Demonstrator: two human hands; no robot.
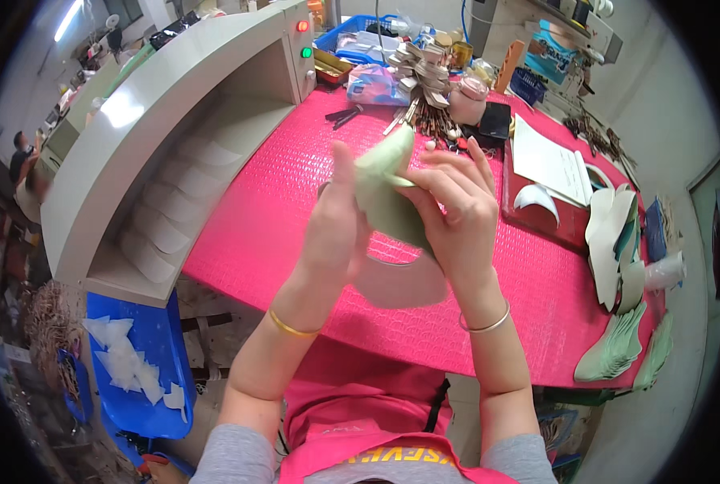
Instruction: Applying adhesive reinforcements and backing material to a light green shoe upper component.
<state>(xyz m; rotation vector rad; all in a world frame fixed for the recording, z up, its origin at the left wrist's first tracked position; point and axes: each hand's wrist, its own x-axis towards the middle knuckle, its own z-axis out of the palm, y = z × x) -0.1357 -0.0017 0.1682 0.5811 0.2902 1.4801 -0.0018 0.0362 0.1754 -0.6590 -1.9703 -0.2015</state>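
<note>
A soft, pale green piece [384,206], seemingly a shoe part, is held up over the table between both hands. My left hand [337,222] is closed on its left side, with the thumb pointing up. From the right, my right hand [461,206] pinches a folded edge of it between thumb and fingers, the other fingers raised. Just below the hands lies a pale, rounded flat piece [400,284] on the pink table cover [271,194]. The hands partly hide the green piece's shape.
A grey machine [174,60] with several pale curved pieces [162,230] in its opening stands left. Beneath it, a blue tub [174,355] holds translucent scraps. Tools and a jar [467,101] crowd the back. Stacked green pieces [612,348] and a red board [529,214] lie right.
</note>
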